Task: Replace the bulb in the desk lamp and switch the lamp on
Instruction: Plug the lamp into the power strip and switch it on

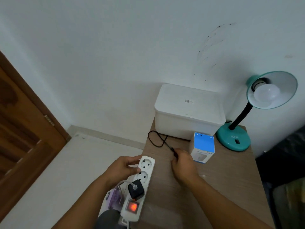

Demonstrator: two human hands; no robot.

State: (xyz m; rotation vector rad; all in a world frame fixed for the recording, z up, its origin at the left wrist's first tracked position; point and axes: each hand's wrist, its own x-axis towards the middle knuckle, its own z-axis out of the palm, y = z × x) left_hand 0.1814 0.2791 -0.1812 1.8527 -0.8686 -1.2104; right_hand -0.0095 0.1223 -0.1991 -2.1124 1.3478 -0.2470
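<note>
Hands at the table's left edge, one steadying the power strip, one holding the lamp's plug.

My left hand [123, 169] grips the side of the white power strip [140, 187], whose red switch [132, 207] glows and whose two far sockets are free; a black adapter [136, 190] fills the third. My right hand [183, 164] is closed around the plug of the black cord [158, 139], just beside the strip. At the table's [214, 187] far right corner stands the teal desk lamp [247, 126], bulb [266, 94] seated and unlit, with the blue bulb box [203, 147] and white storage box [189, 111] near it.
</note>
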